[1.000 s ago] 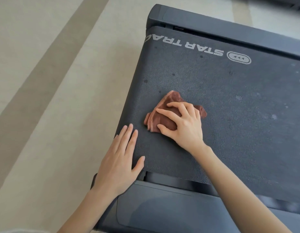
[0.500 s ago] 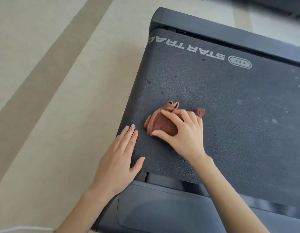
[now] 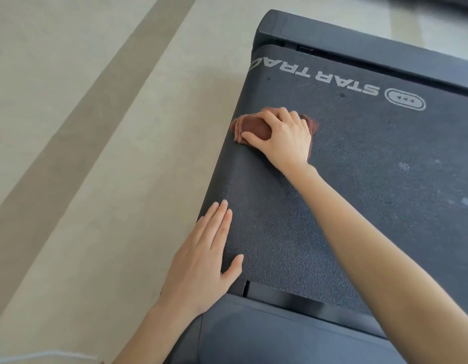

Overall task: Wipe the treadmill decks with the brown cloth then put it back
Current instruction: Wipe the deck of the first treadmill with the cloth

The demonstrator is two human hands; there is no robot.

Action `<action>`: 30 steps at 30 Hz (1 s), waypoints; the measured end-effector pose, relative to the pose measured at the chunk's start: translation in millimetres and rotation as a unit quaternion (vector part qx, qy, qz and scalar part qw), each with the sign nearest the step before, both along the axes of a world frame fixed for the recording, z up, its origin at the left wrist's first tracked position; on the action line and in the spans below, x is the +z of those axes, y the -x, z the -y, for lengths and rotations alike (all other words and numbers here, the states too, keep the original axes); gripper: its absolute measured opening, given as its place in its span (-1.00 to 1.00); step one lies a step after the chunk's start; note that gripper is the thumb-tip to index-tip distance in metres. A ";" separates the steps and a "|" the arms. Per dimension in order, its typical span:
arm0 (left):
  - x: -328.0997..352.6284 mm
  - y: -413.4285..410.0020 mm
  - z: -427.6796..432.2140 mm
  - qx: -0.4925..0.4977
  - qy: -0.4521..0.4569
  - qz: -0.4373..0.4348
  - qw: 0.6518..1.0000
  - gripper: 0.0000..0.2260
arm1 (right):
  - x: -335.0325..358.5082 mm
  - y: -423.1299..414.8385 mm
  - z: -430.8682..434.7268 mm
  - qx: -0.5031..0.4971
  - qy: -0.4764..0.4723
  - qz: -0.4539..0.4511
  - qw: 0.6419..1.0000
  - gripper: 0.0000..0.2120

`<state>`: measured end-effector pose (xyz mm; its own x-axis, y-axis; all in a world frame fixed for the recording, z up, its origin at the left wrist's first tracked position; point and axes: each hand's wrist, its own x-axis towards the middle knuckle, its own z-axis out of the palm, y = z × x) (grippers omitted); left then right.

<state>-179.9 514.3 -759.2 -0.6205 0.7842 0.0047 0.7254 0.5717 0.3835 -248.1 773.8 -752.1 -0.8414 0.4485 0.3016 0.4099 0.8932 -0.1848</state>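
Note:
The dark textured treadmill deck (image 3: 359, 179) fills the right of the head view, with white "STAR TRAC" lettering near its far end. A bunched brown cloth (image 3: 253, 127) lies on the deck close to its left edge. My right hand (image 3: 282, 132) grips the cloth from above, fingers curled over it and thumb on its near side, hiding most of it. My left hand (image 3: 204, 258) rests flat on the deck's near left edge, fingers straight and together, thumb spread.
Pale spots (image 3: 405, 166) mark the deck at the right. The treadmill's dark side rail (image 3: 359, 51) runs along the far edge and a dark plastic cover (image 3: 280, 334) lies at the near end. Beige floor with a darker stripe (image 3: 70, 153) lies to the left.
My right hand has slid the cloth away from me and leftward, up to the deck's left edge. My left hand has stayed in the same place on the deck.

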 end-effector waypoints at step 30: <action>6.9 -9.6 10.9 0.006 0.011 -0.032 0.999 -0.55 | 5.9 -220.1 86.6 0.043 -0.012 -0.001 0.999 -0.57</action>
